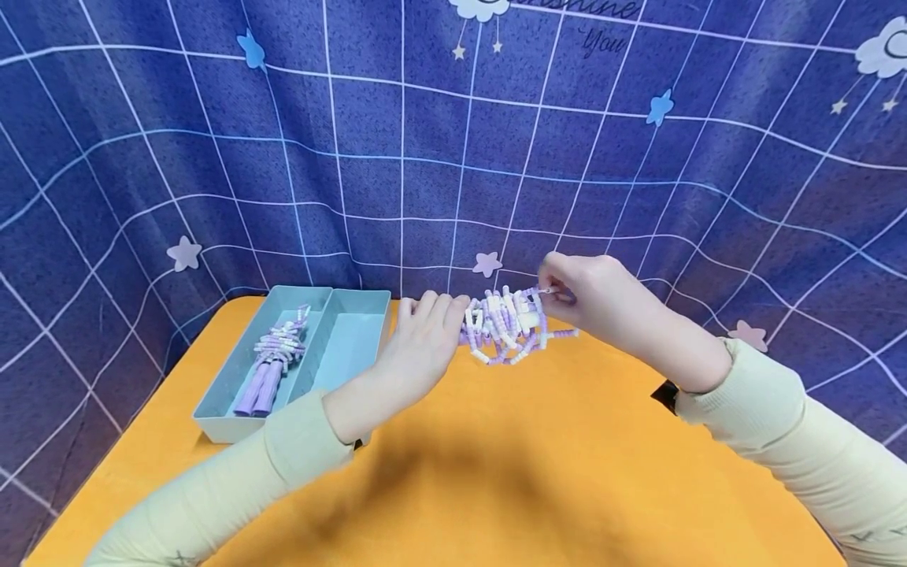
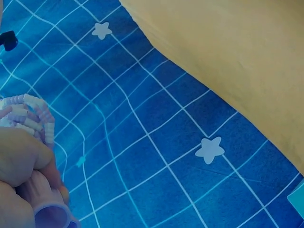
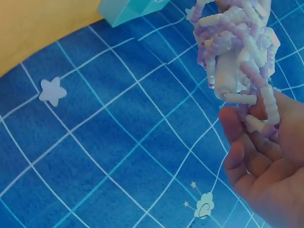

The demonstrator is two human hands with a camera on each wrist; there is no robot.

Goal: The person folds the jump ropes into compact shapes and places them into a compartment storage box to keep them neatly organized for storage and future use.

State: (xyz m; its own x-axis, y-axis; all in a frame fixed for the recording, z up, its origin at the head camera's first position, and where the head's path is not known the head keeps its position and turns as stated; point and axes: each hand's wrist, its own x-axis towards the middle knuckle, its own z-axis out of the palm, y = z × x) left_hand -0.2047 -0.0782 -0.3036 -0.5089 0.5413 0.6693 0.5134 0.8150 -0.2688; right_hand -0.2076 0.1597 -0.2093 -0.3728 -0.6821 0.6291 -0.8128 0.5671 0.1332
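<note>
A bundled beaded jump rope [image 1: 505, 315], with purple and white beads wound in loops, is held up between both hands over the table. My left hand [image 1: 427, 335] grips it at its left end; in the left wrist view the hollow ends of its purple handles [image 2: 51, 214] stick out below the curled fingers. With thumb and fingertips, my right hand [image 1: 591, 295] pinches a beaded strand at the right end of the bundle. The right wrist view shows this strand [image 3: 270, 107] running from the coils to the fingertips of that hand. Another beaded end hangs loose underneath.
To the left, a light blue two-compartment box [image 1: 212, 413] stands on the orange table [image 1: 510, 472]. In its left compartment lies a second beaded jump rope [image 1: 272, 362], bundled, with two purple handles. Behind the table hangs a blue gridded curtain [image 1: 397, 197].
</note>
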